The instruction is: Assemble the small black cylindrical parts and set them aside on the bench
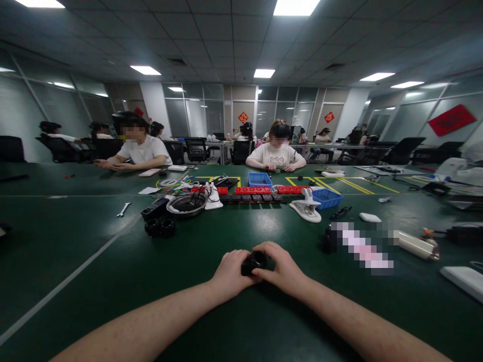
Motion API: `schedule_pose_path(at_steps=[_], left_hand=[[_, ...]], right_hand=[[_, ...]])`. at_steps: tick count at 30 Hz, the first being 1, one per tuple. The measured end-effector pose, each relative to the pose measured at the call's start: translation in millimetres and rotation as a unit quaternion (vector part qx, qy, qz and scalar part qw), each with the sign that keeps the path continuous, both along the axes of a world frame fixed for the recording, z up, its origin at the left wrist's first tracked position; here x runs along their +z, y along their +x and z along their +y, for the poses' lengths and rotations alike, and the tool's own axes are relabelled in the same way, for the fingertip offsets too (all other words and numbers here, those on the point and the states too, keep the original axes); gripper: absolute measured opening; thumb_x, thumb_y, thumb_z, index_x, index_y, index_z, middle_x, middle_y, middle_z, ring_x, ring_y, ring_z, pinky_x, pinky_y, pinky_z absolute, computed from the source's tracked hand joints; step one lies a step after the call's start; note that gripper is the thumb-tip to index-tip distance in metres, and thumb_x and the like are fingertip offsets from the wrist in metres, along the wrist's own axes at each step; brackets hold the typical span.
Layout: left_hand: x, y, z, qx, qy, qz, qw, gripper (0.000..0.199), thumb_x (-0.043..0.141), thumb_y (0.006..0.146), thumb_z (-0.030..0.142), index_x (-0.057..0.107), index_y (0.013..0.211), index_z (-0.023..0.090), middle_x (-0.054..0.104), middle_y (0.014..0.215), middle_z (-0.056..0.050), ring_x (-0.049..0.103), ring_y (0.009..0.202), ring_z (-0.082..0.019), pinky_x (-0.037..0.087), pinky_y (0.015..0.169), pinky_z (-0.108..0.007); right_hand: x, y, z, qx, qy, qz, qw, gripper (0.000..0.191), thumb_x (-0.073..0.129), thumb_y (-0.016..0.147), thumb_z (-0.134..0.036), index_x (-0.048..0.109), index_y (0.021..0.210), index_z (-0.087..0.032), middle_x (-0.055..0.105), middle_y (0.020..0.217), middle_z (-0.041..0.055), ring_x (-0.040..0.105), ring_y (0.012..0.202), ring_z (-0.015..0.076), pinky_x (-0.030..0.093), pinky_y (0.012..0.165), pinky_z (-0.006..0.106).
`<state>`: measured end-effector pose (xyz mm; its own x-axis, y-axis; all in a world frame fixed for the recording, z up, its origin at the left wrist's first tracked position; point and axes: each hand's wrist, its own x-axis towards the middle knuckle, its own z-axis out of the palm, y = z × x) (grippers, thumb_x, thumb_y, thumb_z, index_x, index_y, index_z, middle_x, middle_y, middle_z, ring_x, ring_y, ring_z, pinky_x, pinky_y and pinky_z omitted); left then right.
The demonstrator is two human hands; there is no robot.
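Just above the green tabletop, or resting on it, is a glossy black round part (pixel 258 259) with a circular opening at its near top end. My left hand (pixel 231 270) is closed around its left side, fingers partly hidden behind it. From the other side my right hand (pixel 282 267) grips it, thumb in front and fingers over the far side. What kind of part it is, I cannot make out. Similar black round parts (pixel 160 228) stand side by side farther off to the left.
Beyond my hands lie a metal bowl (pixel 186 205) with cables, a white clip stand (pixel 306 207), red block strips (pixel 252 190) and blue bins (pixel 326 199). A wrench (pixel 124 209) lies left; a cream cylinder (pixel 417 245) lies right. Two people sit across the table.
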<state>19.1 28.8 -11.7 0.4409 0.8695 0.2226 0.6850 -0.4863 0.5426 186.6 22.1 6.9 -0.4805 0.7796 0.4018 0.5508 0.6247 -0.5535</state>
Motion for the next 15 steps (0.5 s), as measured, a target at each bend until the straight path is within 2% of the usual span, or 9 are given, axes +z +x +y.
schedule_pose_path(at_steps=[5,8,10,12,15], left_hand=[[-2.0,1,2,-0.002,-0.001,-0.001,1.0,0.034,0.064,0.061,0.039,0.057,0.089,0.021,0.058,0.084,-0.002,0.051,0.081,-0.022,0.038,0.07,-0.032],[-1.6,0,3,-0.008,-0.003,-0.001,1.0,0.036,0.067,0.058,0.038,0.057,0.088,0.021,0.059,0.085,-0.001,0.051,0.082,-0.023,0.038,0.07,-0.032],[-0.4,0,2,-0.006,-0.005,0.005,1.0,0.038,0.068,0.056,0.039,0.056,0.087,0.021,0.058,0.085,-0.002,0.051,0.081,-0.023,0.038,0.07,-0.033],[1.4,-1,1,-0.005,-0.012,0.004,1.0,0.039,0.067,0.058,0.042,0.056,0.088,0.021,0.057,0.086,-0.002,0.051,0.081,-0.023,0.038,0.07,-0.033],[4.0,-2,0,-0.009,-0.022,-0.011,1.0,0.044,0.066,0.059,0.043,0.054,0.095,0.022,0.056,0.093,-0.003,0.05,0.087,-0.024,0.037,0.074,-0.034]], right_hand=[[10.6,1,-7,0.073,0.014,-0.067,0.995,0.043,0.051,0.074,-0.016,0.043,0.115,-0.024,0.047,0.105,0.0069,0.043,0.097,0.0198,0.036,0.084,0.036],[21.2,7,-10,0.095,0.039,-0.082,0.991,0.045,0.044,0.076,-0.01,0.041,0.117,-0.026,0.041,0.112,0.0071,0.039,0.104,0.0207,0.034,0.087,0.038],[21.3,12,-6,0.075,0.05,-0.044,0.995,0.04,0.043,0.076,-0.011,0.042,0.113,-0.025,0.039,0.115,0.0071,0.037,0.107,0.021,0.033,0.09,0.038],[12.2,19,4,0.019,0.04,0.036,0.998,0.032,0.046,0.076,-0.015,0.043,0.107,-0.022,0.04,0.111,0.0073,0.039,0.105,0.0202,0.034,0.089,0.037],[-11.6,25,22,-0.062,-0.052,0.162,0.984,0.033,0.052,0.071,-0.022,0.038,0.101,-0.02,0.046,0.094,0.0044,0.05,0.084,0.0164,0.042,0.076,0.033]])
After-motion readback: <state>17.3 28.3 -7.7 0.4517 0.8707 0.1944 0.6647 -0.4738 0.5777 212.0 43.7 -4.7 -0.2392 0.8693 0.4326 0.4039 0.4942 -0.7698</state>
